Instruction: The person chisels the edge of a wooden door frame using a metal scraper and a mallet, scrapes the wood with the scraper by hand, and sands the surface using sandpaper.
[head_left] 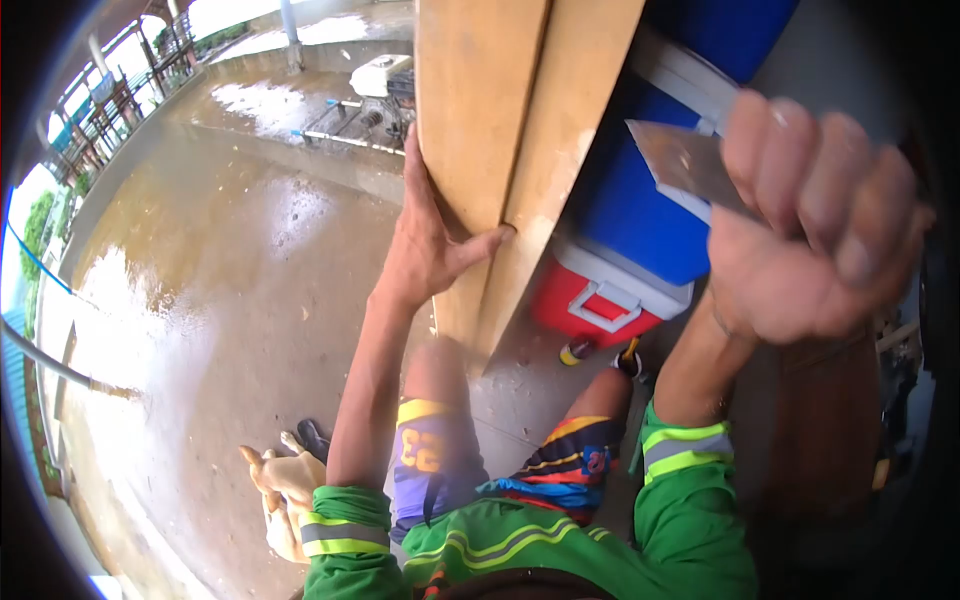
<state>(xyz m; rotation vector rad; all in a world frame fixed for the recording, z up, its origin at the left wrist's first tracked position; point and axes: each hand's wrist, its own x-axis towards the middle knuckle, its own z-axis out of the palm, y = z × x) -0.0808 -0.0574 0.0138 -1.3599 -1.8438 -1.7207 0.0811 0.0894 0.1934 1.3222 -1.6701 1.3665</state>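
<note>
My left hand [425, 245] grips an upright, light-brown wooden board [475, 120] that has a long groove down its face. The thumb presses across the front near the groove, while the fingers reach along the left edge. Raised to the right of the board, my right hand [810, 215] is closed in a fist. A putty knife [685, 160] with a flat, angled metal blade sticks out of it towards the board; its handle is hidden in the fist. The blade is apart from the wood.
Behind the board stand a blue cooler [640, 190] and a red cooler [600, 300] with a white lid. A bottle [577, 350] is on the floor by my foot. A tan dog [290, 490] lies at lower left. An engine [385, 85] stands on the wet concrete [250, 210].
</note>
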